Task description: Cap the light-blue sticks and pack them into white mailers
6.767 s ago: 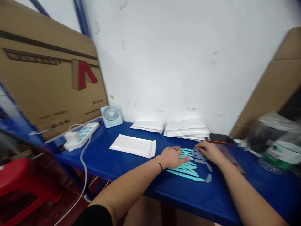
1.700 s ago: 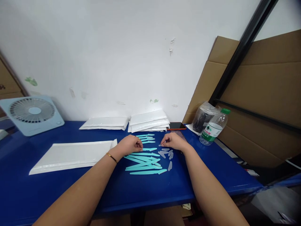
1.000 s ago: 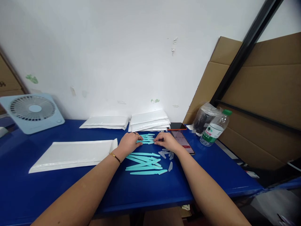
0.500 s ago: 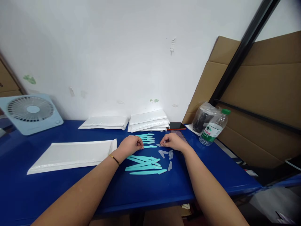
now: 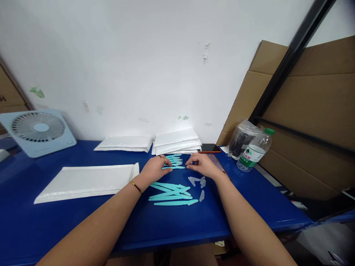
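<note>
My left hand (image 5: 155,170) is at the near end of a row of turquoise eyebrow razors (image 5: 176,160). Its thumb and fingers close around the handle of the nearest razor (image 5: 178,167) in that row. Just right of this razor's tip, my right hand (image 5: 202,164) hovers with thumb and forefinger slightly apart and nothing visible between them. Nearer to me lies a loose, crossing group of more turquoise razors (image 5: 172,193). Several clear blade caps (image 5: 202,195) are scattered to the right of that group.
On the blue table (image 5: 177,225) a white padded mailer (image 5: 85,179) lies left, with mailer stacks (image 5: 177,141) along the wall. A phone (image 5: 210,148), a water bottle (image 5: 253,153) and a bagged dark item (image 5: 240,139) stand right. A pale blue fan (image 5: 41,129) is far left.
The nearest razor has moved away from me, up against the row, with my left hand on it. My right thumb and forefinger have parted; the clear cap they held no longer shows between them.
</note>
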`<control>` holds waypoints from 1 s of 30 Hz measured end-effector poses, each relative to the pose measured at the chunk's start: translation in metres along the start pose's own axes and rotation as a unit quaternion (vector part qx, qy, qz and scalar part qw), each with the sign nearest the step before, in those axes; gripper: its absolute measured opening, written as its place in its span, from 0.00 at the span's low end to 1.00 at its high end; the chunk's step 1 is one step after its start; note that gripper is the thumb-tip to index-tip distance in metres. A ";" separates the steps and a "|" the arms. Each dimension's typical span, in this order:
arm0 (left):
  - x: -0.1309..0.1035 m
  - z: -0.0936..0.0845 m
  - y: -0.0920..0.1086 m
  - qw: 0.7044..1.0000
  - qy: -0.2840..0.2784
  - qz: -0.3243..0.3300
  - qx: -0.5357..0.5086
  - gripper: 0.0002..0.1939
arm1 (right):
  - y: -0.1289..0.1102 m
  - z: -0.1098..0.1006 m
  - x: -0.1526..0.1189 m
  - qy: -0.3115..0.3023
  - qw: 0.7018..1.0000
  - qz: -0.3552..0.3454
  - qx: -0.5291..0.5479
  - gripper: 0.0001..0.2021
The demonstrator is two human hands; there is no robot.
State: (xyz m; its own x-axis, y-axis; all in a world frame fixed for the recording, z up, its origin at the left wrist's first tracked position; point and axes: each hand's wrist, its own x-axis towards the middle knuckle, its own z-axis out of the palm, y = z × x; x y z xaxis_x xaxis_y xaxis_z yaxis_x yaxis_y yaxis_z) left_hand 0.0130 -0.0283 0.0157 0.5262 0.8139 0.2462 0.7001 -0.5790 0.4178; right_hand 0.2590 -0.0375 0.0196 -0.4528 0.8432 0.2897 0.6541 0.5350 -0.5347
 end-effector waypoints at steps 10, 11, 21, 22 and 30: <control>-0.004 -0.004 -0.008 0.980 -0.180 0.006 -0.081 0.12 | -0.003 -0.008 -0.007 -0.144 0.990 0.002 -0.007 0.11; -0.004 -0.003 -0.008 0.987 -0.152 -0.003 -0.058 0.11 | -0.001 -0.006 -0.006 -0.119 0.993 0.016 -0.016 0.10; -0.006 -0.004 -0.001 0.992 -0.113 -0.039 -0.037 0.11 | 0.004 -0.006 -0.007 -0.105 0.992 0.061 -0.017 0.11; -0.006 -0.004 0.000 0.991 -0.122 -0.039 -0.044 0.11 | 0.004 -0.006 -0.007 -0.102 0.993 0.058 -0.016 0.11; -0.006 -0.004 0.003 0.990 -0.126 -0.039 -0.049 0.12 | 0.003 -0.008 -0.008 -0.130 0.991 0.042 -0.013 0.10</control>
State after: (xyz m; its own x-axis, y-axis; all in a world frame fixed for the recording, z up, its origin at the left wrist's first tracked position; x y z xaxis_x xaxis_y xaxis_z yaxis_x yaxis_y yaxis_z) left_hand 0.0099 -0.0351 0.0194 0.5841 0.8116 -0.0108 0.6999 -0.4969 0.5130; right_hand 0.2689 -0.0420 0.0222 -0.5345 0.8446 0.0297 0.7099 0.4678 -0.5265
